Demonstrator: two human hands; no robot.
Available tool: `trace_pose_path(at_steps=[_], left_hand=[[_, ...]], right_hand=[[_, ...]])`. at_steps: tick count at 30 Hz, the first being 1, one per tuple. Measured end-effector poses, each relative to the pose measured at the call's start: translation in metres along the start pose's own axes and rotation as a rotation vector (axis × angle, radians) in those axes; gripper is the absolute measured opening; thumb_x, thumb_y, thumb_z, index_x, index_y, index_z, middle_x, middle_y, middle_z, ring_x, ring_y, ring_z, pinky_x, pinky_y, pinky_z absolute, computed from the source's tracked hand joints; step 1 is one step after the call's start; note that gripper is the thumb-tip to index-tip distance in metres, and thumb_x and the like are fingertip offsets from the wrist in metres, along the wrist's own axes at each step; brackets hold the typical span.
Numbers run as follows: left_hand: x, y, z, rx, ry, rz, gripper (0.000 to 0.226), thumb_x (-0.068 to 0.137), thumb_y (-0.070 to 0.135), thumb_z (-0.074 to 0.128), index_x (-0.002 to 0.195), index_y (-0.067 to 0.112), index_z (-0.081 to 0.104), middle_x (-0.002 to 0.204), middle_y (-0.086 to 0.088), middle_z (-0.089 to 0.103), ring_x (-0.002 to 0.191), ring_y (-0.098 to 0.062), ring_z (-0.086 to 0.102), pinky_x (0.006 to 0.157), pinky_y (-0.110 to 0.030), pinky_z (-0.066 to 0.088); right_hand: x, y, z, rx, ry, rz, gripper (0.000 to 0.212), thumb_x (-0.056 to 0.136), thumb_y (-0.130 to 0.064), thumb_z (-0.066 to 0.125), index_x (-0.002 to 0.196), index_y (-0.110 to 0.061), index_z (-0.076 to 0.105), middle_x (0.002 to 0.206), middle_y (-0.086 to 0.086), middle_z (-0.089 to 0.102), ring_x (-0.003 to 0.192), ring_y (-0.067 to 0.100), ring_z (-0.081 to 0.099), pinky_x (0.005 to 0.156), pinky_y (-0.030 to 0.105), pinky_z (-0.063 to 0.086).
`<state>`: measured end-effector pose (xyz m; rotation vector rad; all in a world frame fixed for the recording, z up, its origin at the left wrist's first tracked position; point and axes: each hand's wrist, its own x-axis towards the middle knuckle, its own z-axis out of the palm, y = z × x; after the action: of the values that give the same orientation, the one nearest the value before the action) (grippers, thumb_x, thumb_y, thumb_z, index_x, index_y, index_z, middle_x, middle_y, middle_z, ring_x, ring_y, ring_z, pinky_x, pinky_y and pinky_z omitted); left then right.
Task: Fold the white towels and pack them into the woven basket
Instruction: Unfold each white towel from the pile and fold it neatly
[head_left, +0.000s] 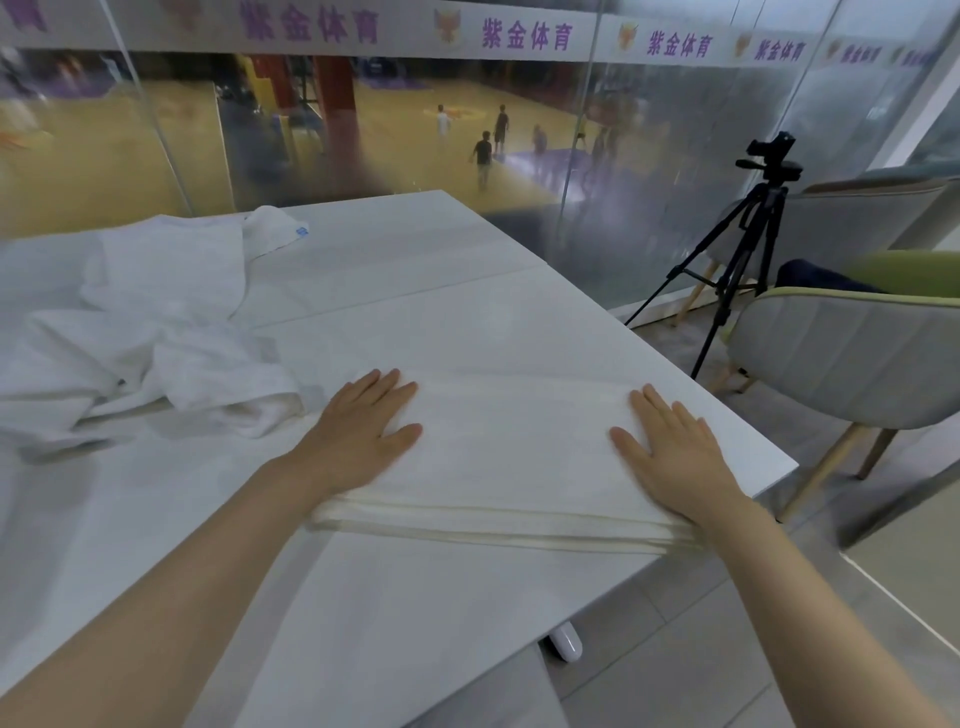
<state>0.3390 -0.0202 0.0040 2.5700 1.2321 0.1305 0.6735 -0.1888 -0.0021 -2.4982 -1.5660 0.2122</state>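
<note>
Left part of the unfolded towel pile (140, 332) is running out of frame; its blue tag (301, 232) is too small to read. The view is showing no basket. Folded white towel (498, 457) is lying flat near the right edge of the white table (415, 291), a rectangle with layered hems along its near side. Left hand (363, 431) and right hand (670, 457) are both pressing down on it, fingers straight and flat, gripping nothing. Black tripod (737, 260) and grey padded chair (852, 358) are standing at right, the chair cut off.
</note>
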Motion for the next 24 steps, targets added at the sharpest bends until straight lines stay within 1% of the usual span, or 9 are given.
trace_pose_path(at_steps=[2,6,9,11,13,15,17,21,24], left_hand=[[-0.002,0.015,0.003,-0.002,0.008,0.013,0.062,0.099,0.054,0.031,0.155,0.032,0.014,0.163,0.010,0.000,0.149,-0.008,-0.007,0.122,-0.036,0.001],[-0.001,0.028,0.006,0.039,0.015,0.018,0.062,0.100,0.054,0.028,0.155,0.032,0.010,0.163,0.009,-0.001,0.149,-0.010,-0.007,0.122,-0.038,0.006],[-0.002,0.031,0.003,0.152,-0.033,-0.002,0.062,0.100,0.054,0.022,0.155,0.030,0.006,0.163,0.006,-0.004,0.149,-0.013,-0.008,0.121,-0.041,0.000],[0.000,0.041,-0.003,0.252,-0.060,-0.021,0.061,0.102,0.048,0.020,0.156,0.024,0.006,0.164,0.001,-0.004,0.150,-0.017,-0.007,0.121,-0.043,-0.004],[0.002,0.062,-0.007,0.284,-0.064,0.013,0.059,0.101,0.038,0.024,0.155,0.017,0.011,0.164,-0.004,0.001,0.150,-0.022,-0.002,0.121,-0.043,-0.001],[0.005,0.090,-0.004,0.223,-0.076,0.096,0.057,0.101,0.035,0.029,0.154,0.016,0.016,0.163,-0.007,0.006,0.149,-0.023,0.007,0.121,-0.039,0.005],[0.006,0.122,0.006,0.150,-0.115,0.191,0.058,0.102,0.037,0.032,0.154,0.019,0.015,0.163,-0.007,0.006,0.149,-0.023,0.009,0.120,-0.036,0.007],[0.000,0.184,0.040,0.137,-0.120,0.432,0.059,0.102,0.046,0.034,0.154,0.023,0.019,0.163,-0.005,0.007,0.149,-0.025,0.006,0.120,-0.038,0.003],[-0.005,0.224,0.065,0.091,-0.074,0.622,0.057,0.100,0.047,0.039,0.150,0.023,0.029,0.161,-0.006,0.018,0.147,-0.028,0.014,0.119,-0.042,0.006]], right_hand=[[-0.002,0.014,-0.005,-0.009,-0.007,0.019,0.068,0.097,-0.062,0.023,0.156,-0.031,0.009,0.163,-0.012,0.000,0.150,0.024,0.006,0.122,0.043,0.004],[-0.003,0.022,-0.010,0.035,-0.007,-0.005,0.066,0.098,-0.058,0.027,0.155,-0.029,0.013,0.164,-0.010,0.004,0.150,0.021,0.010,0.122,0.041,0.007],[-0.001,0.020,-0.016,0.153,0.003,0.002,0.063,0.099,-0.052,0.039,0.154,-0.026,0.023,0.162,-0.010,0.014,0.147,0.018,0.019,0.119,0.036,0.015],[0.004,0.021,-0.022,0.281,0.006,0.031,0.058,0.099,-0.045,0.045,0.152,-0.025,0.029,0.159,-0.009,0.024,0.145,0.016,0.024,0.116,0.032,0.019],[0.013,0.024,-0.029,0.326,0.032,0.047,0.052,0.100,-0.037,0.047,0.149,-0.022,0.035,0.155,-0.004,0.034,0.141,0.018,0.032,0.112,0.030,0.024],[0.024,0.027,-0.036,0.316,0.029,0.086,0.047,0.101,-0.032,0.047,0.145,-0.021,0.040,0.148,0.000,0.043,0.133,0.021,0.042,0.102,0.029,0.033],[0.035,0.030,-0.042,0.296,0.000,0.125,0.043,0.100,-0.030,0.049,0.142,-0.021,0.045,0.143,0.001,0.049,0.127,0.021,0.047,0.092,0.026,0.034],[0.050,0.033,-0.057,0.317,-0.140,0.185,0.049,0.096,-0.031,0.058,0.140,-0.014,0.049,0.143,0.005,0.047,0.124,0.024,0.049,0.095,0.029,0.038],[0.055,0.038,-0.062,0.333,-0.206,0.203,0.053,0.091,-0.035,0.065,0.137,-0.012,0.052,0.136,0.005,0.051,0.109,0.024,0.058,0.092,0.032,0.047]])
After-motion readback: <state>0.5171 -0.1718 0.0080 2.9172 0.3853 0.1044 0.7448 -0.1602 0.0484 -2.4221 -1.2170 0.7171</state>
